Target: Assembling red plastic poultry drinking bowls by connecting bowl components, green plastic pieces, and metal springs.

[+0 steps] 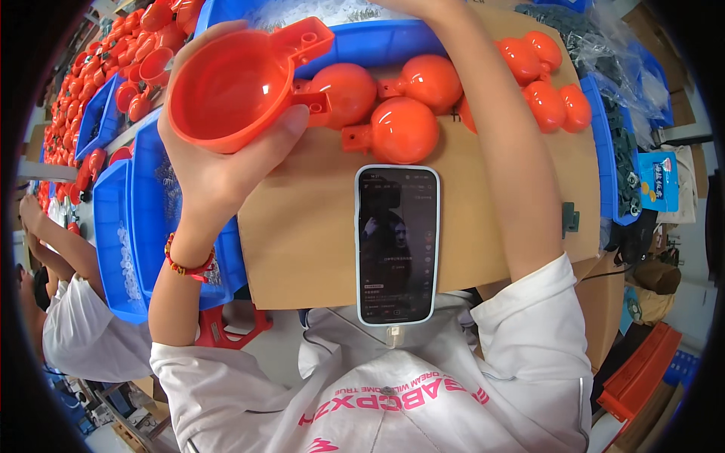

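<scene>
My left hand (219, 177) is wrapped round a glossy orange-red plastic half-shell (226, 90), raised at the upper left with its hollow side towards me. Two square lugs with holes stick out from the shell's right side. My right forearm stretches far forward over the cardboard, and my right hand (411, 6) is at the top edge, above a blue bin (377, 44) of small metal and clear parts. Its fingers are cut off by the picture's edge. Between my arms lie several orange-red round pieces with short handles, the nearest one (405, 130) just beyond a phone (396, 245).
Brown cardboard (302, 226) covers the work surface. Blue bins (113, 249) with small parts stand at the left; another (604, 143) with dark green parts is at the right. Many orange-red shells (75, 113) are heaped far left. A co-worker's sleeve (91, 325) shows at left.
</scene>
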Tool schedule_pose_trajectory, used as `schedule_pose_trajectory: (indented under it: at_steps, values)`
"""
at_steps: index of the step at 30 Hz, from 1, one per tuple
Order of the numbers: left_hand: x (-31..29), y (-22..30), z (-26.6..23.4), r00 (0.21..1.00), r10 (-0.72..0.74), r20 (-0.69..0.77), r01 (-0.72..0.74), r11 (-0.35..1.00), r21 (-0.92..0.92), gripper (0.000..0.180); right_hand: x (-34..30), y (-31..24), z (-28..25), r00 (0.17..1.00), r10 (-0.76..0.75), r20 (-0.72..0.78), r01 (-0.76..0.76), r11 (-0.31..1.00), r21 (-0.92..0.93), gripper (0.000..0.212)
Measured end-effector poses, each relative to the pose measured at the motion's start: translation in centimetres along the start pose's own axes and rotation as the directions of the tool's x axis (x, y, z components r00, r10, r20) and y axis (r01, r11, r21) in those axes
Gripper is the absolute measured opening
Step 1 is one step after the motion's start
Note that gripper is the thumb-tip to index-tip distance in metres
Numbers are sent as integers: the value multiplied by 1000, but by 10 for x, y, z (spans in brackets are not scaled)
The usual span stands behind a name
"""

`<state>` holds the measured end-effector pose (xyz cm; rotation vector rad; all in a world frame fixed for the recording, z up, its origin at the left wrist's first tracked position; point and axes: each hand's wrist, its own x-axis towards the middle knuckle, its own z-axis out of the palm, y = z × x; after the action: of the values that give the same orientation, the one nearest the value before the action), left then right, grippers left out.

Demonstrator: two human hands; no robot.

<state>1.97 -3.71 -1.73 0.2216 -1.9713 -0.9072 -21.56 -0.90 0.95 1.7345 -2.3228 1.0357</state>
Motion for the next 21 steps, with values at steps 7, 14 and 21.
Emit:
schedule_pose_trajectory:
  at_steps: [7, 14, 21]
  values:
    - [-5, -5, -5, 998, -67, 6, 67, 998, -7, 58, 4, 4, 9, 994, -92, -55, 94, 995, 43, 15]
    - [1, -7, -6, 993, -72, 91, 71, 997, 14, 62, 7, 12, -1, 988, -132, -78, 138, 987, 78, 16]
    - [-12, -12, -10, 994, -110, 7, 109, 993, 53, 66, 9, 5, 13, 997, -77, -12, 78, 987, 138, 12]
